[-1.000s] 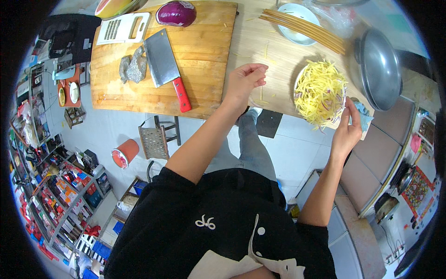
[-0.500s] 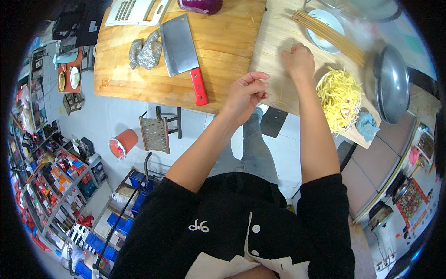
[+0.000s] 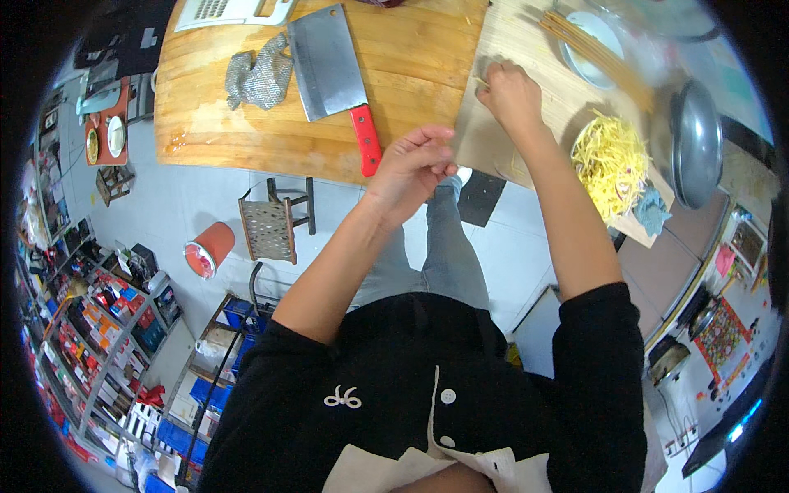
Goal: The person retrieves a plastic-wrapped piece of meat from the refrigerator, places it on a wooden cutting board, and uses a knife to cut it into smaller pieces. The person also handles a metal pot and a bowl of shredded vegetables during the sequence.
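Note:
My right hand (image 3: pixel 513 97) is over the pale board (image 3: pixel 472 152), beside its seam with the wooden cutting board. Its fingertips are pinched together, and a tiny yellow shred (image 3: pixel 482 81) shows at them. My left hand (image 3: pixel 409 171) hovers at the front edge of the boards, fingers loosely curled and apart, with nothing visible in it. The cleaver (image 3: pixel 329 66) lies flat to its left, its red handle towards me. A bowl heaped with thin yellow shreds (image 3: pixel 611 160) stands right of my right forearm.
A crumpled silvery mesh cloth (image 3: pixel 261 78) and a white grater (image 3: pixel 234 11) lie on the cutting board (image 3: pixel 411 57). Chopsticks (image 3: pixel 596 53) rest across a white bowl (image 3: pixel 598 72). Metal pans (image 3: pixel 697 144) and a blue cloth (image 3: pixel 652 212) are at right; below stand a stool (image 3: pixel 269 230) and red bucket (image 3: pixel 210 249).
My right hand has moved left towards the seam, and its fingertips now pinch a yellow shred. The left hand keeps much the same pose. The whole view has shifted slightly.

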`<state>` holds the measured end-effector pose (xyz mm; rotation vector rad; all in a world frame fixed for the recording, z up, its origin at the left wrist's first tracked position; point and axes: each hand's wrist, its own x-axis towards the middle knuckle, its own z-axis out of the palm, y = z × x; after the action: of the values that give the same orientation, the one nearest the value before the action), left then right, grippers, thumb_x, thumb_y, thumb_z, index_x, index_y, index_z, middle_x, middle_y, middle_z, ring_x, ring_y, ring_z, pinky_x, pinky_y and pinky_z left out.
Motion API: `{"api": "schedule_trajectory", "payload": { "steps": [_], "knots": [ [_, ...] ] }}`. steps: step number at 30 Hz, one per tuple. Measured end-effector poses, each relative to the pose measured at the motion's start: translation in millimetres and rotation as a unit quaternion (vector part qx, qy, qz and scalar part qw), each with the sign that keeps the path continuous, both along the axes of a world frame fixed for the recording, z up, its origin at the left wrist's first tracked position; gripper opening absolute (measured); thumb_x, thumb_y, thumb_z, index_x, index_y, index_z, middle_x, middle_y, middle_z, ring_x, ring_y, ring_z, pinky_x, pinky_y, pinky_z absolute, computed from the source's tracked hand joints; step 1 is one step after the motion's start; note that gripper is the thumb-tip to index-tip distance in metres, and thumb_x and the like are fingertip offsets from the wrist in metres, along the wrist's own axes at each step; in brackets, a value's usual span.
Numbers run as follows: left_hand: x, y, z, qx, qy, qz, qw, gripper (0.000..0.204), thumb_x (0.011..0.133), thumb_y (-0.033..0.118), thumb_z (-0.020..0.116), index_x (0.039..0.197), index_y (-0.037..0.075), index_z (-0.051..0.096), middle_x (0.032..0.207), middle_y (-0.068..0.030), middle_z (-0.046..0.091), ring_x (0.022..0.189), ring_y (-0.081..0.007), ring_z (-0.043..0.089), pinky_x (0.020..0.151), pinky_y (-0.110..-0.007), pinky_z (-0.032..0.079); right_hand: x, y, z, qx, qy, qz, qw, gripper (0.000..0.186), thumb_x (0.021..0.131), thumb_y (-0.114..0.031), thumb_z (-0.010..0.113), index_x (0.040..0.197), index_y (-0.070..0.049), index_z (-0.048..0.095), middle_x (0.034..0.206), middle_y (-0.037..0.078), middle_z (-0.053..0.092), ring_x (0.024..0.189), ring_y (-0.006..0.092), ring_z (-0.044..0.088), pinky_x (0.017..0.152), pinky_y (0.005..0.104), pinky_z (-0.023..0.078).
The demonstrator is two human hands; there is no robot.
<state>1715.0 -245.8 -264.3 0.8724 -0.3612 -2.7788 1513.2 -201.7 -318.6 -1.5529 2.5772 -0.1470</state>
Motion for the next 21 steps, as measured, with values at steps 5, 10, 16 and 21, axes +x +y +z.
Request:
{"api": "schedule_trajectory", "payload": {
  "steps": [5, 10, 16, 21],
  "knots": [
    [5.6, -6.6, 3.0, 0.000, -0.027, 0.004, 1.000, 0.019, 0.079, -0.002, 0.057, 0.097, 0.004, 0.060, 0.067, 0.0009, 0.048, 0.062, -0.0097, 0.046, 0.069, -0.028, 0.046, -15.6, 22.0, 37.6, 0.047, -0.008, -0.070, 0.996, 0.021, 0.067, -0.016, 0.067, 0.083, -0.003, 0.064, 0.086, 0.016, 0.063, 0.081, 0.0306, 0.062, 0.071, 0.0395, 0.051],
    [-1.8, -8.4, 5.1, -0.015, -0.019, -0.022, 0.999, 0.018, 0.079, 0.001, 0.058, 0.097, 0.006, 0.060, 0.068, 0.0018, 0.047, 0.063, -0.0090, 0.045, 0.071, -0.028, 0.045, -42.1, 130.6, 116.4, -0.065, 0.036, -0.213, 0.974, 0.023, 0.068, -0.018, 0.070, 0.083, -0.002, 0.063, 0.079, 0.014, 0.064, 0.073, 0.0295, 0.062, 0.068, 0.0368, 0.048],
    [-23.3, 9.0, -6.2, -0.025, 0.015, -0.087, 0.996, 0.019, 0.079, 0.002, 0.059, 0.097, 0.008, 0.060, 0.067, 0.0024, 0.047, 0.063, -0.0092, 0.046, 0.070, -0.027, 0.044, -34.8, 180.3, 131.6, -0.040, -0.002, -0.319, 0.947, 0.030, 0.074, -0.009, 0.065, 0.103, -0.003, 0.062, 0.083, 0.011, 0.064, 0.070, 0.0209, 0.062, 0.065, 0.0316, 0.049],
    [-15.5, 50.3, -37.0, 0.011, -0.033, -0.129, 0.991, 0.020, 0.076, -0.003, 0.055, 0.094, 0.006, 0.058, 0.069, 0.0004, 0.048, 0.065, -0.0118, 0.048, 0.068, -0.027, 0.044, 40.4, 166.8, 81.9, -0.083, -0.209, -0.258, 0.940, 0.027, 0.072, 0.000, 0.064, 0.099, 0.000, 0.061, 0.092, 0.013, 0.063, 0.072, 0.0205, 0.062, 0.066, 0.0322, 0.049]
  ]
}}
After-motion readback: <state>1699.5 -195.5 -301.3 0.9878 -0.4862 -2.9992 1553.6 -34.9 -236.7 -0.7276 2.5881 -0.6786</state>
